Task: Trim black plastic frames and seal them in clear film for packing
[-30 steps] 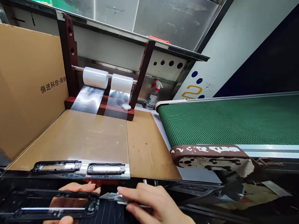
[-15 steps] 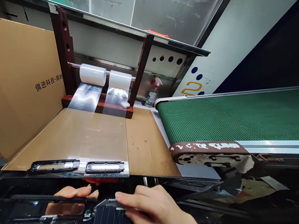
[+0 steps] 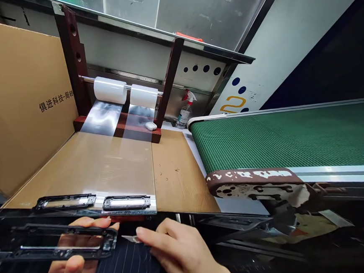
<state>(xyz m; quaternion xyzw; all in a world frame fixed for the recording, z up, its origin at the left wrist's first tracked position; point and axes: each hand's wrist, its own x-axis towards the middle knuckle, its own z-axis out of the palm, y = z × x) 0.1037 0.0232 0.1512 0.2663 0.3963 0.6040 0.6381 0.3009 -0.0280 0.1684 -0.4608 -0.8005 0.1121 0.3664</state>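
A long black plastic frame (image 3: 93, 253) with a rectangular window is gripped at its right part by my left hand (image 3: 73, 271), thumb below and fingers behind the upper edge. Pinched in my right hand (image 3: 184, 250) is a knife blade (image 3: 131, 239), its pointed tip facing left, a short gap from the frame's right end. My right palm hides the rest of the tool. Two similar parts, a left black frame (image 3: 64, 202) and a right black frame (image 3: 126, 202), lie on the clear sheet (image 3: 124, 166) near the table's front edge.
Behind the sheet, two film rolls (image 3: 110, 90) hang on a rod between dark red posts (image 3: 172, 65). A cardboard box (image 3: 23, 81) stands at left. To the right runs a green conveyor belt (image 3: 279, 137), with a spray bottle (image 3: 184, 111) by its far corner.
The blade has drawn away from the frame's right end, so a gap shows between them. My left hand has tilted the frame and raised it slightly.
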